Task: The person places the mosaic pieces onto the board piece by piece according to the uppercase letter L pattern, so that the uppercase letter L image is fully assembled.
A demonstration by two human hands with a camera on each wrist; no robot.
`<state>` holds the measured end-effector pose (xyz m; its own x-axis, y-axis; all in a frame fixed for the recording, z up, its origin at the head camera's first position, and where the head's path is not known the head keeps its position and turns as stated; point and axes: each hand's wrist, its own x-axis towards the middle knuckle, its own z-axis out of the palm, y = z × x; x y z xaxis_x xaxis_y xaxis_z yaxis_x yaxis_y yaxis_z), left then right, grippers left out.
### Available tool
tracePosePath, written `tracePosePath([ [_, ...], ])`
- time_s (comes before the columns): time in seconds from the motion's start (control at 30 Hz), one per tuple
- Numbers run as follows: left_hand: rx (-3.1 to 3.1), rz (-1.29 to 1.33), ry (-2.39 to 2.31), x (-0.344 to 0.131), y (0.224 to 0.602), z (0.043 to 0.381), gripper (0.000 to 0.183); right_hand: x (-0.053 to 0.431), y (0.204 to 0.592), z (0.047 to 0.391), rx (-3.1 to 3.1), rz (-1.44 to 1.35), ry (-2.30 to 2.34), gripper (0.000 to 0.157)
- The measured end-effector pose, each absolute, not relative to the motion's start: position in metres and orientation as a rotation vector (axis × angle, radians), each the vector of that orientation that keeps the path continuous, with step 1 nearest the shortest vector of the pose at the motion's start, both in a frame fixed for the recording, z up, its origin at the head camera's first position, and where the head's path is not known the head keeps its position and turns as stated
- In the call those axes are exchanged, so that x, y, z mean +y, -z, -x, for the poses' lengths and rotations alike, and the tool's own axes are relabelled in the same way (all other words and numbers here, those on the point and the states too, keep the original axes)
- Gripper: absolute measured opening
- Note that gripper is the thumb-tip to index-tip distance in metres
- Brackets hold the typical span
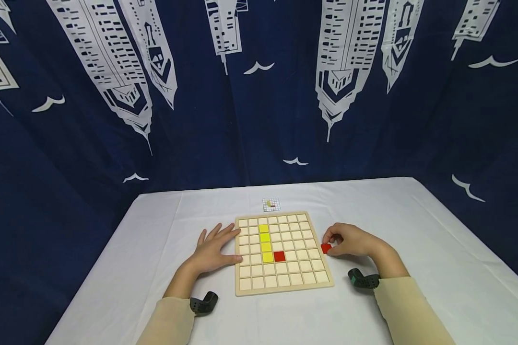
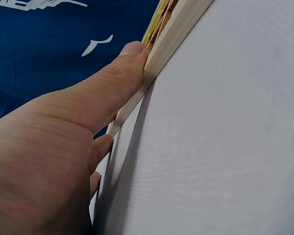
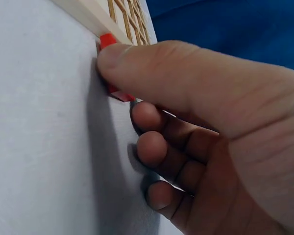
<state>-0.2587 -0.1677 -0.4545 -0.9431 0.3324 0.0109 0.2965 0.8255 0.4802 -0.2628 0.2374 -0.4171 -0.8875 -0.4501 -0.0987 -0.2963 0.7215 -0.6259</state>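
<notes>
A wooden grid board (image 1: 285, 286) lies flat on the table. Several yellow tiles (image 1: 265, 247) form a column in its cells, and a red tile (image 1: 279, 256) sits right of the lowest one. My left hand (image 1: 210, 254) is spread, its thumb and a fingertip touching the board's left edge; the left wrist view shows the thumb (image 2: 112, 81) against the wooden side. Just off the board's right edge, my right hand (image 1: 354, 241) pinches another red tile (image 1: 325, 248) between thumb and fingers. In the right wrist view, the thumb covers part of that tile (image 3: 108, 40).
A small card (image 1: 271, 205) with a printed grid in yellow and red lies behind the board. White cloth (image 1: 164, 268) covers the table, and a dark blue patterned curtain (image 1: 259, 120) hangs behind. Black devices (image 1: 204, 303) are strapped at both wrists.
</notes>
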Motion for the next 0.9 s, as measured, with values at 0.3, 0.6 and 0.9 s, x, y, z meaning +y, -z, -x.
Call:
tracePosePath([
  [0.3,2.933,-0.506,-0.754,-0.168,0.454,0.259,0.084,0.232,0.414,0.265,2.668,0.602,0.974,0.021],
  [0.6,2.926,-0.504,-0.761,-0.168,0.453,0.258,0.083,0.215,0.404,0.260,2.684,0.629,1.048,0.022],
  [0.9,2.932,-0.485,-0.754,-0.167,0.454,0.259,0.083,0.202,0.407,0.258,2.675,0.683,1.050,0.021],
])
